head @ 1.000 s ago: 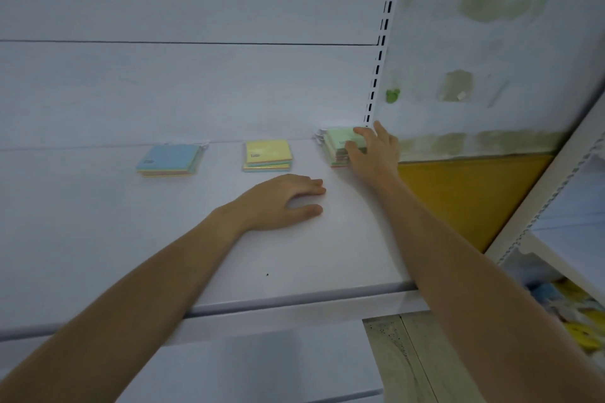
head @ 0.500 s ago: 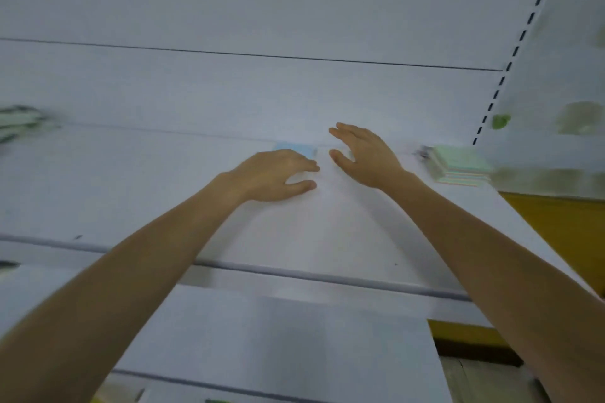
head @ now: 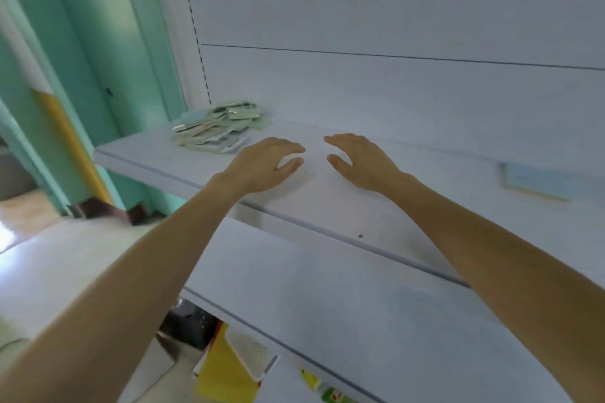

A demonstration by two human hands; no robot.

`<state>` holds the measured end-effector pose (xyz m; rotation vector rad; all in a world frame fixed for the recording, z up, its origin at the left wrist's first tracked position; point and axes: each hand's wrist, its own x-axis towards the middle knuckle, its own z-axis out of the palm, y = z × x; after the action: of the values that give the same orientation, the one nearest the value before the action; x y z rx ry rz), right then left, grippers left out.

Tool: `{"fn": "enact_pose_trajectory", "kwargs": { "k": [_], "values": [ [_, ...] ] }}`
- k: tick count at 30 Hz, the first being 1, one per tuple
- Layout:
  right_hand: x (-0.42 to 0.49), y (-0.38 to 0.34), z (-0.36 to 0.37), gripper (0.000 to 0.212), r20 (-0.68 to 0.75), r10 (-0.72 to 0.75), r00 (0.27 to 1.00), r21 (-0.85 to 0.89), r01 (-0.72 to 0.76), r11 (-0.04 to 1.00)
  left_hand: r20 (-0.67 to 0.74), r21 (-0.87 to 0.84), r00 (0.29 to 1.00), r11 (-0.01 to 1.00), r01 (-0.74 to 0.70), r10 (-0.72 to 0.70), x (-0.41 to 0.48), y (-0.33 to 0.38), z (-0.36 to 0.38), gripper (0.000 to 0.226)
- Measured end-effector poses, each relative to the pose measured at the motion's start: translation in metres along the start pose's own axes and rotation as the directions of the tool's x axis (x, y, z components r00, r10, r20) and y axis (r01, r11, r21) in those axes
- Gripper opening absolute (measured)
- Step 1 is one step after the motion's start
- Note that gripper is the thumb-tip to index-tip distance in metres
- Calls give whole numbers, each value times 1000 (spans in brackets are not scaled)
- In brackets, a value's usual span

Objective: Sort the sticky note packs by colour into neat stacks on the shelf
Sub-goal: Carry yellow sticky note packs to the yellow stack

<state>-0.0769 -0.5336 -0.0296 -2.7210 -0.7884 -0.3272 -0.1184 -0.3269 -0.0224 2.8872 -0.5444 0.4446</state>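
We held both hands palm down over the white shelf (head: 327,209), near its middle. Our left hand (head: 262,165) had its fingers (head: 288,146) loosely curved and close together, the thumb stretched out to the right, holding nothing. Our right hand (head: 361,162) lay just beside it, apart from it, its fingers (head: 342,141) relaxed and slightly spread, also holding nothing. We could not tell whether either palm touched the shelf.

A loose heap of sticky note packs (head: 219,127), mostly pale green and white, sat at the far left end of the shelf against the back panel. A blue pack (head: 537,181) lay flat well apart at the right edge. Any print on the packs was too blurred for us to read.

Below, a lower shelf (head: 343,311) jutted nearer, with a yellow sheet (head: 226,379) under it. A teal wall (head: 98,42) stood to the left.
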Motion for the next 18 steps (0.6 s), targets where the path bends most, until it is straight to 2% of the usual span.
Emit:
{"fn": "enact_pose_trajectory", "kwargs": {
  "k": [3,6,9,11,13,16,18],
  "values": [
    [44,-28,19,46,33,-36,999,33,35,999,-102,-4,993,998,60,-60,-3,-56,-16,39],
    [90,-48,35,47,61,-81,995,58,78,995,-184,-26,973,990,136,-139,-1,-113,-33,48],
    [136,-66,53,47,30,-147,989,109,143,984,-210,-38,946,969,244,-246,1,-169,-36,38],
    [161,-81,65,47,40,-211,977,158,202,967,-178,-27,932,949,315,-315,0,-199,-32,34],
    [180,-97,79,47,45,-287,957,221,271,937,-85,6,929,933,361,-359,-4,-222,-28,36],
    [202,-117,95,43,7,-359,933,281,343,896,20,-25,948,948,317,-317,-3,-242,-26,41],
    [209,-124,104,44,54,-379,924,266,353,897,78,-57,960,960,275,-270,0,-248,-25,49]
  ]
}}
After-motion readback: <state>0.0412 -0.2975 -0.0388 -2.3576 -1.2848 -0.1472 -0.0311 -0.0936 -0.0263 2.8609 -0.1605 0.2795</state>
